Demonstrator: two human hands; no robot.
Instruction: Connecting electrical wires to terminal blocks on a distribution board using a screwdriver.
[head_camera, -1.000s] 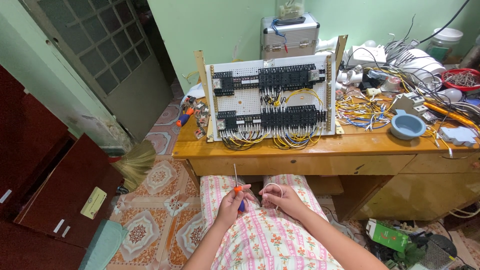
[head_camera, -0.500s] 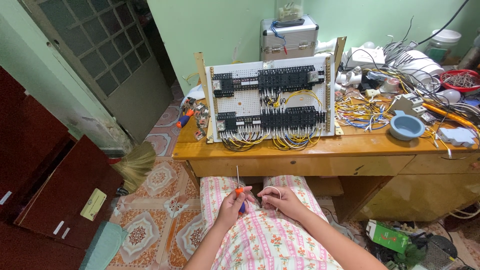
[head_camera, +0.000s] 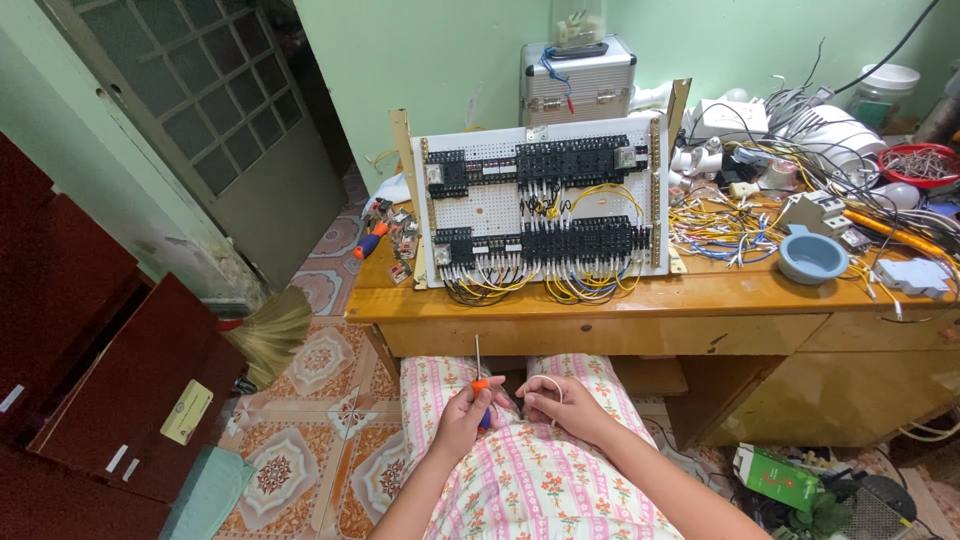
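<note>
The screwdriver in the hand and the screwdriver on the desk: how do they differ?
The screwdriver in the left hand points its thin shaft upward over the lap; the desk screwdriver lies flat at the desk's left end. The held one is gripped by fingers, so its handle is mostly hidden; the other lies untouched, its handle plainly seen. Both show orange and blue.

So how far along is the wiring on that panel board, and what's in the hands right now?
Much looks done: the panel board carries rows of black terminal blocks with yellow wires looped below. In hand: the left hand holds a screwdriver upright, the right hand pinches a white wire over the lap. Left, probably: loose wires still lie heaped on the desk.
</note>
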